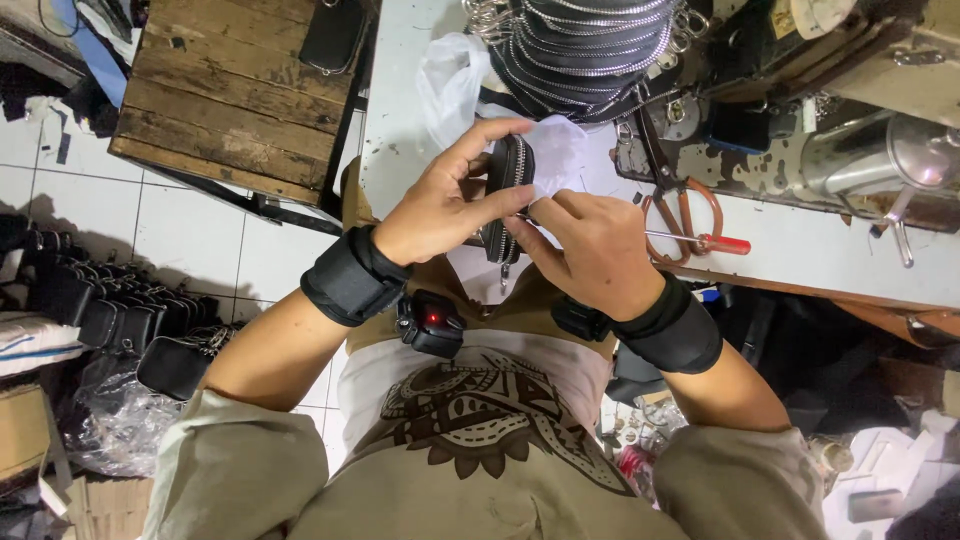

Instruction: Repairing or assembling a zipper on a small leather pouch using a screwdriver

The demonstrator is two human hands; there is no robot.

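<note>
Gripping the small black zippered pouch (508, 200) edge-up just above the white worktop (800, 245), the left hand (440, 205) wrapped thumb and fingers around its far side, while the right hand (590, 250) pinched the near edge by the zipper, with white tissue (560, 150) bunched behind. It looked light and soft-sided, the metal zip the only stiff line, so a hold across the flat faces seemed safer than on the dangling pull. Red-handled scissors (690, 215) lay beside a stack of zipped pouches (585, 45).
</note>
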